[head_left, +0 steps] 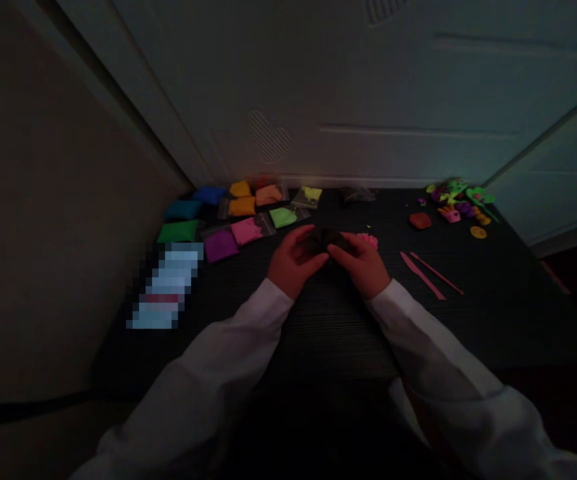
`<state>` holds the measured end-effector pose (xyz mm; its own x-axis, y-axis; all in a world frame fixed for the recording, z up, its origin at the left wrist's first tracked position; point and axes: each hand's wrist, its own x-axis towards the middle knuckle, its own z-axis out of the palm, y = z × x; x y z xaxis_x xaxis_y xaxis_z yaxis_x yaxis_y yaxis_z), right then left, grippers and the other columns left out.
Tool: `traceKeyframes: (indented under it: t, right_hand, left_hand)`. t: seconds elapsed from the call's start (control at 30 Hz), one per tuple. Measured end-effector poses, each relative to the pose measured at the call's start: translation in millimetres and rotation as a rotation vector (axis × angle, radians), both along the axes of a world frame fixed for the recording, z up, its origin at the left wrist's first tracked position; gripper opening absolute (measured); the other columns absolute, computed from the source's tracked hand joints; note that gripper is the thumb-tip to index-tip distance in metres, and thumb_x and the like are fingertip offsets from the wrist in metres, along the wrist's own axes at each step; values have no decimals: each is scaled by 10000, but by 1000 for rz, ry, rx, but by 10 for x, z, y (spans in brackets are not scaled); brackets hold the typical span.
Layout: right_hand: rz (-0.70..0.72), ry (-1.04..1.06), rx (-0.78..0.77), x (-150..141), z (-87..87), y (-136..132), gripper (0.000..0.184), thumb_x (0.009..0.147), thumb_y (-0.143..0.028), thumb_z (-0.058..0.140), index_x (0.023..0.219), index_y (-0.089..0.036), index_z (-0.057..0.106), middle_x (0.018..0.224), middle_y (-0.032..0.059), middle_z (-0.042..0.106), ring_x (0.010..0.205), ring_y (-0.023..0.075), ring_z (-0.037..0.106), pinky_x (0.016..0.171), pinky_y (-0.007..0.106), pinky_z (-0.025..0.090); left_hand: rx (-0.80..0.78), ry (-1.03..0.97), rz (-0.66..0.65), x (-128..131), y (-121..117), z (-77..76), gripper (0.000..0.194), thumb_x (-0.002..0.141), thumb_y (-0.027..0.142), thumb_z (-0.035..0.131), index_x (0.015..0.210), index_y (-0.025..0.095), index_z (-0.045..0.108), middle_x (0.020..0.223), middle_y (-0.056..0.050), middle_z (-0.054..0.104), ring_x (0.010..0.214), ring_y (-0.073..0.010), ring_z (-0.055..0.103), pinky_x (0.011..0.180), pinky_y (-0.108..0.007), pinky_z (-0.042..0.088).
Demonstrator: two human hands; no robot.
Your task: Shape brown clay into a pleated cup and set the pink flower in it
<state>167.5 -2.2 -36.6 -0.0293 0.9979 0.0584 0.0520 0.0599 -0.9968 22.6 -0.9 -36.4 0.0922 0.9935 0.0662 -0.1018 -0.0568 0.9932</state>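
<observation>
Between both hands, above the middle of the dark table, is a dark lump of modelling clay. My left hand curls round its left side, with the thumb at the near edge. From the other side my right hand grips the same lump, its thumb pressing on the front. The dim light and the fingers hide much of the lump's shape. Just behind the right hand a bumpy pink clay piece shows in part. Right of that hand lie two pink modelling tools, a flat knife and a thin stick.
Clay packets spread across the back left, among them a purple one and a green one. A pixelated bright rectangle lies at the left. Small coloured clay figures and a reddish lump sit back right. A white panel rises behind.
</observation>
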Motion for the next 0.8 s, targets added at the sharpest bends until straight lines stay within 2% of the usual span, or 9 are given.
traceKeyframes:
  t: [0.13,0.4,0.6,0.8]
  right_hand:
    - [13,4,15,-2,8,-2,315,701,-412,652,952,-221,636,969,21,686,938,189,629,888,365,472]
    - [25,19,9,9,24,-8,330,690,-424,661,953,-224,654,983,19,690,953,193,625,892,371,466]
    - [32,79,-21,32,41,2,310,664,-404,694,914,-222,675,927,8,696,892,186,627,853,360,477]
    - [78,183,-118,105,133,13,292,690,-468,652,847,-224,682,803,-2,692,750,154,632,725,320,511]
  left_hand:
    - [-5,-13,-21,14,-29,2,666,562,190,753,1167,209,476,1192,-89,565,901,-176,642,815,-322,531]
    - [-20,-26,-54,-11,-6,5,586,581,148,709,1127,214,504,1164,-73,585,922,-189,638,823,-342,529]
    - [-10,-46,-66,-24,9,-29,573,585,146,719,1122,214,535,1148,-66,598,898,-184,638,837,-357,511]
    - [35,-67,-101,-146,97,-115,477,623,222,689,1094,247,619,1159,-36,624,1101,-239,534,926,-381,432]
